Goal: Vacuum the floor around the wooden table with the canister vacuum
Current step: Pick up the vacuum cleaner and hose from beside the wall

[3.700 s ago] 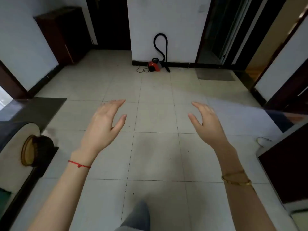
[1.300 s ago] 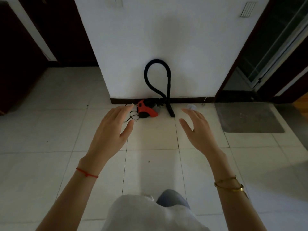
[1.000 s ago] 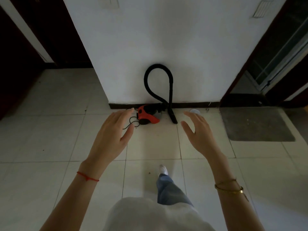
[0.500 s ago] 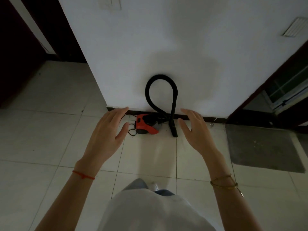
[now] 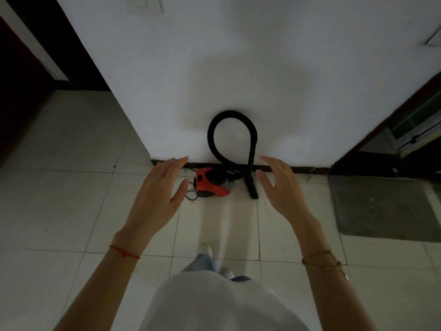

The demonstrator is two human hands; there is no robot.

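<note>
- Pale floor tiles (image 5: 71,199) run up to a white wall (image 5: 238,56), light dim.
- Canister vacuum (image 5: 211,182) sits at the wall's foot, red body down, black hose (image 5: 229,115) looped up the wall, wand (image 5: 251,173) upright beside it.
- Left hand (image 5: 160,194) and right hand (image 5: 284,192) both spread wide, holding nothing, either side of it.
- Cord (image 5: 192,194) seems coiled by the body; hard to tell.
- Best move, I'd say: crouch, take the wand, lift the body clear of that cord.

Left hand (image 5: 159,194) hides part of cord (image 5: 191,195); forearms cut off by bottom edge; shoes blurred.
</note>
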